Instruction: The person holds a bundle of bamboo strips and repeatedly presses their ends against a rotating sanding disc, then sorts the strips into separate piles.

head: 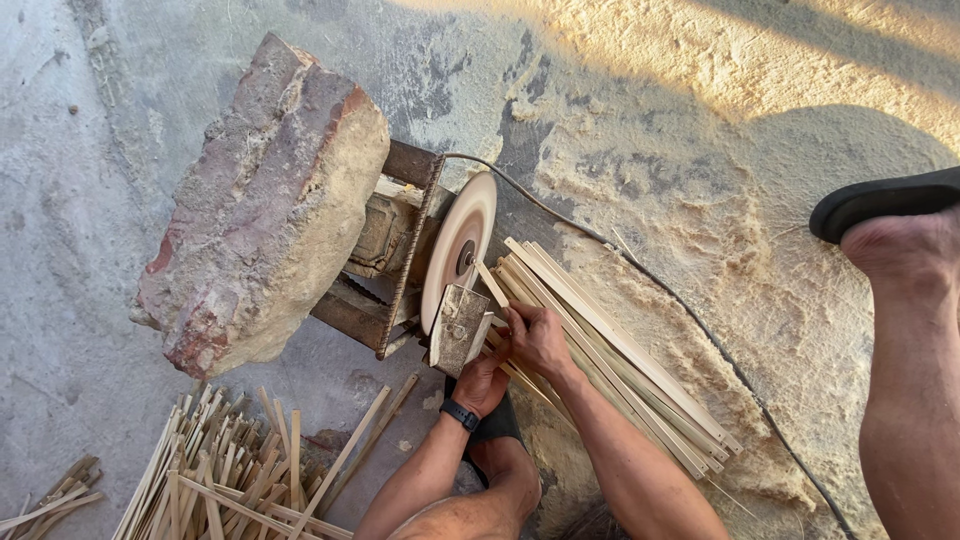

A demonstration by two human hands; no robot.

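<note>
Both hands meet at the sanding disc (458,250); the right hand (538,338) has its grip closed on a bamboo strip (492,285) at the wheel, the left hand (482,380) steadying just below; beyond the grip lies a bundle of long strips (620,370) (seemingly waiting), while a heap of short sticks (225,465) suggests much already done.

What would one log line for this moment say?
left hand: beside metal rest | right hand: gripping wooden strips | sanding disc: strip tips against it

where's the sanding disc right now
In the head view the round sanding disc stands on edge just left of centre, right of the big stone block and directly above both hands.
</note>
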